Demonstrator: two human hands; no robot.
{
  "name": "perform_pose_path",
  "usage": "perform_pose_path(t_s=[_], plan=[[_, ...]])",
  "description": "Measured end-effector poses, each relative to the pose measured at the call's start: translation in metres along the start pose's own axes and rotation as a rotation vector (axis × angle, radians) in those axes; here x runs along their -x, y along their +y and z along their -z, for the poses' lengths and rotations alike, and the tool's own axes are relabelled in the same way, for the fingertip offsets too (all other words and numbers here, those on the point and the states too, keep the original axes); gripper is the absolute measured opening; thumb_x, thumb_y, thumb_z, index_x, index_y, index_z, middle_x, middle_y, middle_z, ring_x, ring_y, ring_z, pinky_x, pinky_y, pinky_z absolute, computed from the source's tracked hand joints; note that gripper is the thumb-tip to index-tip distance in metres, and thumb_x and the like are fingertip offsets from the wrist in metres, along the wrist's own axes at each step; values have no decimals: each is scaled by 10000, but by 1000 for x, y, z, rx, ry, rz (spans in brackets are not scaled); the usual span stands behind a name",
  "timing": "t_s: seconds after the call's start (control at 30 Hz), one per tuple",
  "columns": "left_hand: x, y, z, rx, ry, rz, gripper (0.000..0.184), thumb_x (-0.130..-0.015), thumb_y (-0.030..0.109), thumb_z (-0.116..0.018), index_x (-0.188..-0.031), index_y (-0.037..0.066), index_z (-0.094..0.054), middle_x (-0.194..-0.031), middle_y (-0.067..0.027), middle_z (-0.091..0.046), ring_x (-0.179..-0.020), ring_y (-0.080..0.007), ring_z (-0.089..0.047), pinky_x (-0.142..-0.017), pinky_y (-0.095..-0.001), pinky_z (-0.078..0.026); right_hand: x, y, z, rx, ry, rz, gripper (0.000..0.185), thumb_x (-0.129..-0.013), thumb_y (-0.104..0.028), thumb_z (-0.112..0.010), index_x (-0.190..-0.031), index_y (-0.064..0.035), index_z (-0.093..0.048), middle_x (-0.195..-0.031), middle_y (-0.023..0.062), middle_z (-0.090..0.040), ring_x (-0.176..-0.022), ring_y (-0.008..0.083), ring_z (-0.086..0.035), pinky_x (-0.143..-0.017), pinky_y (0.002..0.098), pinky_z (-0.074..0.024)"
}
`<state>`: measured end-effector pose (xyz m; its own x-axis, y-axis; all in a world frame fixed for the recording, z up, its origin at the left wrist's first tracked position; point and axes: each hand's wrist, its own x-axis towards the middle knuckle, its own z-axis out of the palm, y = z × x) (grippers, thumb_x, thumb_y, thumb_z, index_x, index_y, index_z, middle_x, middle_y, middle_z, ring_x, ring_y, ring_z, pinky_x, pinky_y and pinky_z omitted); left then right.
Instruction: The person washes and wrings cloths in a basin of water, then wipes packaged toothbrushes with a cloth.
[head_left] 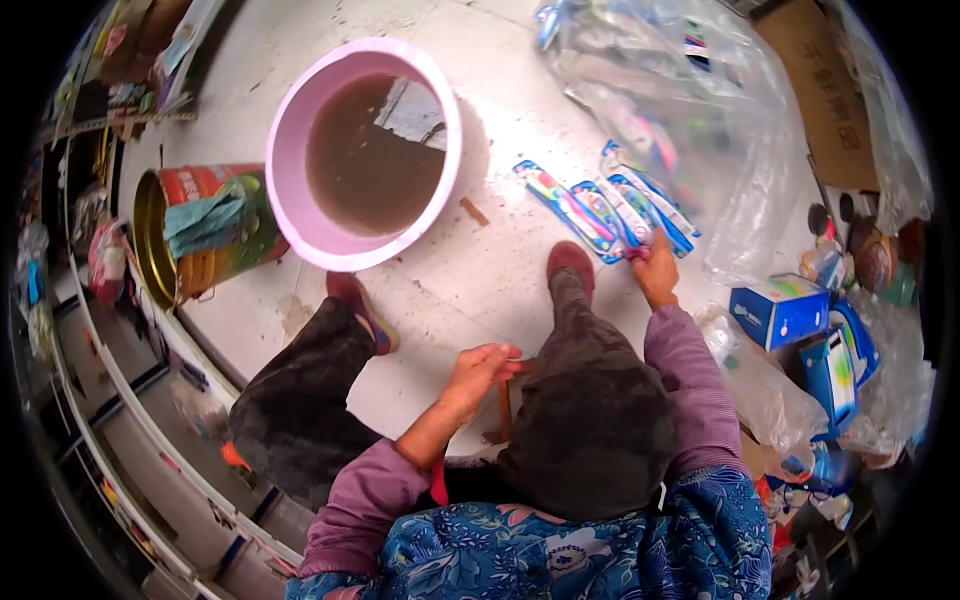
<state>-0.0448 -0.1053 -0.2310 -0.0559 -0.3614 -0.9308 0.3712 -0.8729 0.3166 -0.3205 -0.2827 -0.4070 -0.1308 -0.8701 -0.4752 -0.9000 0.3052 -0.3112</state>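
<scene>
Several packaged toothbrushes (575, 208) in blue blister packs lie fanned on the floor beyond my right foot. My right hand (655, 272) reaches down to their near ends, its fingers closed on a toothbrush pack (648, 212). How many packs it grips is hard to make out. My left hand (478, 380) is held between my knees, fingers stretched out beside my right knee, with nothing visible in it. Just past the toothbrushes lies a large clear plastic bag (740, 130) with colourful packs showing through.
A pink basin (440, 205) of murky water stands ahead, left of centre. Beside it a metal tin (150, 240) lies on its side with a teal cloth (208, 218) over it. Shelving (190, 380) runs along the left. Blue boxes (780, 310), plastic bags and a cardboard box (825, 90) crowd the right.
</scene>
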Motion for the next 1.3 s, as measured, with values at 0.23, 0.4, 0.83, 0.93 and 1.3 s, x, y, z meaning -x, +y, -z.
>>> perform_pose_path(t_s=[0.23,0.4,0.83,0.93,1.3], plan=[[-5,-2,5,6,33,1,344,-956,285,-498,-1052,-26,-610,-972,-81,-634,-885,-149,-590,-812,-274,-468,-13,4,12,140,-6,-36,349,-759,-253,-645,-1086,-136,-607,-992,167,-620,-900,345,-619,-753,461,-498],[-6,-3,3,-13,60,-65,342,-953,281,-500,-1054,-27,-610,-968,-91,-630,-906,-153,-586,-800,-279,-475,-4,-10,32,-11,46,-125,199,-798,-296,-597,-849,-131,-696,-612,92,-642,-440,269,-609,-498,393,-513],[15,17,12,-24,35,-91,313,-934,297,-521,-1041,24,-630,-984,-70,-624,-902,-128,-576,-785,-278,-476,32,-77,123,-818,-59,214,208,-824,-68,-657,-990,57,-648,-842,52,-646,-738,99,-578,-677,236,-473],[13,16,24,-104,-50,-153,332,-923,299,-548,-1093,22,-615,-1018,-75,-628,-918,-128,-582,-782,-277,-478,47,-139,167,-709,-87,399,245,-814,-96,-654,-996,68,-647,-882,61,-651,-772,95,-578,-711,226,-469],[98,169,70,154,-255,-1009,707,-932,548,-378,-1398,18,-320,-1356,-119,-443,-1248,-211,-426,-1053,-365,-323,161,-352,217,-888,-1005,413,354,-787,-71,-672,-1065,117,-561,-881,178,-657,-707,206,-666,-655,301,-575]])
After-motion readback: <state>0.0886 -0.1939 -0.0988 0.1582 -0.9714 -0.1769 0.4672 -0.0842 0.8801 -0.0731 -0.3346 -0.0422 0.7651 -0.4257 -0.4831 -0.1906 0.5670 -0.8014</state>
